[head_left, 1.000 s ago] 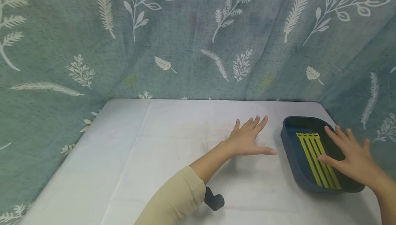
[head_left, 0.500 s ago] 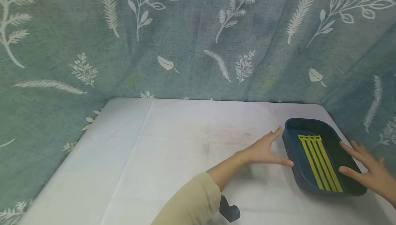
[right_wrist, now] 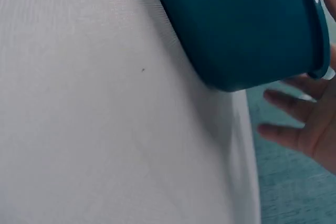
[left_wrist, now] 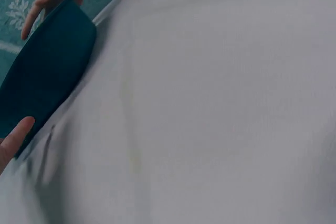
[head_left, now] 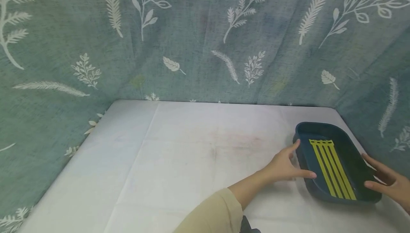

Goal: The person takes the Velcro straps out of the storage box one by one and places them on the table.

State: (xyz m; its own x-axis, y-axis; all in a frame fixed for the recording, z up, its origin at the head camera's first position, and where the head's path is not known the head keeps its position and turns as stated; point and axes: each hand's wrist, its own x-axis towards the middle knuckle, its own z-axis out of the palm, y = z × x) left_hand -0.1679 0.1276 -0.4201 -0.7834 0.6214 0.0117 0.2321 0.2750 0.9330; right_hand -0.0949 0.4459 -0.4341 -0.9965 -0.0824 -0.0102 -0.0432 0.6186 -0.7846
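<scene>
A dark blue, round-cornered plastic basin (head_left: pixel 352 165) sits at the right of the white-covered table. Inside it shows a yellow piece with several long parallel strips (head_left: pixel 333 169) joined at the far end. My left hand (head_left: pixel 283 167) is at the basin's left side, thumb and index finger spread along the rim. Across from it, my right hand (head_left: pixel 389 186) has its thumb over the right rim and its fingers outside. In the right wrist view those fingers (right_wrist: pixel 289 106) are spread beside the basin wall (right_wrist: pixel 247 30). One left fingertip (left_wrist: pixel 23 127) overlaps the wall in the left wrist view.
A white cloth (head_left: pixel 179 169) covers the table, with faint stains near its middle. Green-blue fabric with white leaf prints (head_left: pixel 192 41) hangs behind and at both sides. A dark device (head_left: pixel 248 226) shows by the left sleeve (head_left: pixel 214 211). The basin is close to the table's right edge.
My left hand has moved right and down to the basin's left rim. My right hand has moved from over the basin to its right side. The basin has stayed in place.
</scene>
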